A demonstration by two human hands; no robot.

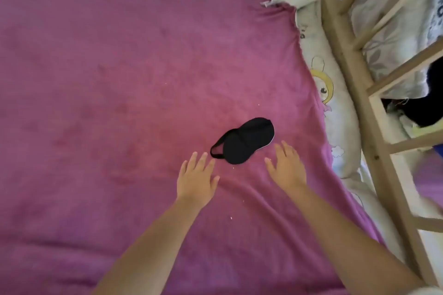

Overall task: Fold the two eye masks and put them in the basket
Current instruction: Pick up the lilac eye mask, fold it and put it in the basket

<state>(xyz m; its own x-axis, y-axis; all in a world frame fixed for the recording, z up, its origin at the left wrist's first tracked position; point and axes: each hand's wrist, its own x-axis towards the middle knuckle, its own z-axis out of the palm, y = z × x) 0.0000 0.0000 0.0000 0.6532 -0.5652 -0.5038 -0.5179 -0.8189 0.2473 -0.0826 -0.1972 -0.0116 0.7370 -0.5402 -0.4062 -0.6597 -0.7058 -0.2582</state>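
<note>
1. The pink blanket (pixel 119 79) lies flat and bare across the bed to the left of and beyond the eye mask (pixel 244 141), leaving open room on those sides.
2. The left hand (pixel 195 178) and right hand (pixel 286 167) flank the eye mask on its near side, both spread flat, with a clear gap between them.
3. On the right, a wooden rail frame (pixel 354 93) and a patterned cushion (pixel 335 103) along the blanket's edge close off that side.
</note>
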